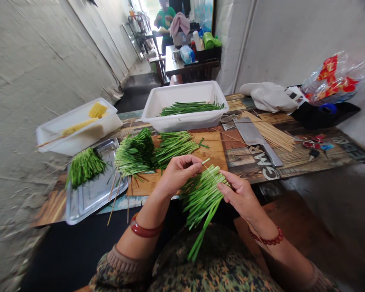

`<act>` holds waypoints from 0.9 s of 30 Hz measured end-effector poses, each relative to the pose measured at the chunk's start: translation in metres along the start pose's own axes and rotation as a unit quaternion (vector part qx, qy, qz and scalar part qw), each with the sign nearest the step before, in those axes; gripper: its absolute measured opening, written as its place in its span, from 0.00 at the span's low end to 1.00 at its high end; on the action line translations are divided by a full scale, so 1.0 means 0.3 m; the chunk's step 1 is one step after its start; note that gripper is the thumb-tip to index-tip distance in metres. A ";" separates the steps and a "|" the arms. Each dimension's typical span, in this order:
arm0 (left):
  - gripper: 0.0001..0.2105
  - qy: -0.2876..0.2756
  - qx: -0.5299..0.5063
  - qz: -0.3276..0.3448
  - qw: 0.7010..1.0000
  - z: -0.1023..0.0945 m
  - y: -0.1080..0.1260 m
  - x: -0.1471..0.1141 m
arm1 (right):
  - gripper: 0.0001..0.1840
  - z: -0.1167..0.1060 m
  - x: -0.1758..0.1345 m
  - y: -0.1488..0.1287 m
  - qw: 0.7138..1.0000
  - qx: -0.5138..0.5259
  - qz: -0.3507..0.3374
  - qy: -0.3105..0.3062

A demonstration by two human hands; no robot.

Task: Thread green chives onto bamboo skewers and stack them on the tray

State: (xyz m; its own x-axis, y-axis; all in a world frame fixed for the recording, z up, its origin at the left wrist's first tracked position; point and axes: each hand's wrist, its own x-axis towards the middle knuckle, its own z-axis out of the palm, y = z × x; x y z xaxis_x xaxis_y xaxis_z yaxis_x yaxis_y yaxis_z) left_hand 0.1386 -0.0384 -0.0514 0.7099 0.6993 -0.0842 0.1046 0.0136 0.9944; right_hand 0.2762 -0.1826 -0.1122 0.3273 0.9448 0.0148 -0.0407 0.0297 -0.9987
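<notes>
In front of my body hangs a row of garlic chives [202,196] threaded side by side on a thin skewer, the green ends pointing down. My right hand [239,192] grips the right end of this row between thumb and fingers. My left hand [182,172] is closed in a pinch on a single chive stalk [206,161], its pale end beside the skewer's tip. Beyond my hands, loose cut chives [178,148] and a leafy skewered bunch [135,152] rest on the wooden cutting board [215,148].
At left, a metal tray [88,207] bears another chive bunch. Two white tubs stand behind, one with yellow food [97,110], one with long chives [191,107]. A cleaver [251,132] lies by bamboo skewers [272,132]. A cap [272,96] and keys lie right. A person [164,18] stands far back.
</notes>
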 end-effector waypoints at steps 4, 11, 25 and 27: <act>0.10 0.000 0.010 0.009 1.000 -0.006 0.006 -0.003 | 0.22 0.003 0.005 -0.007 1.000 -0.004 0.000 -0.001; 0.12 -0.024 0.016 0.025 0.999 -0.024 -0.003 0.005 | 0.23 0.004 0.011 -0.022 1.000 -0.022 -0.003 -0.007; 0.15 -0.067 -0.041 -0.012 0.997 -0.037 -0.018 -0.020 | 0.22 0.006 0.021 -0.036 0.996 -0.079 -0.038 -0.026; 0.15 -0.073 -0.036 -0.005 0.997 -0.041 -0.019 -0.022 | 0.23 0.008 0.022 -0.035 0.997 -0.063 -0.041 -0.036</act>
State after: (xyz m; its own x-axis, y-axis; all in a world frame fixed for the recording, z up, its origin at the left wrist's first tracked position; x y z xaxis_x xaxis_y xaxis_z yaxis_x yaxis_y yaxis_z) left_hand 0.1250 -0.0343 -0.0556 0.8032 0.5878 -0.0970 0.0657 0.0745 0.9951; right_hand 0.2765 -0.1759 -0.1016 0.2565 0.9618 0.0955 0.1038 0.0708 -0.9921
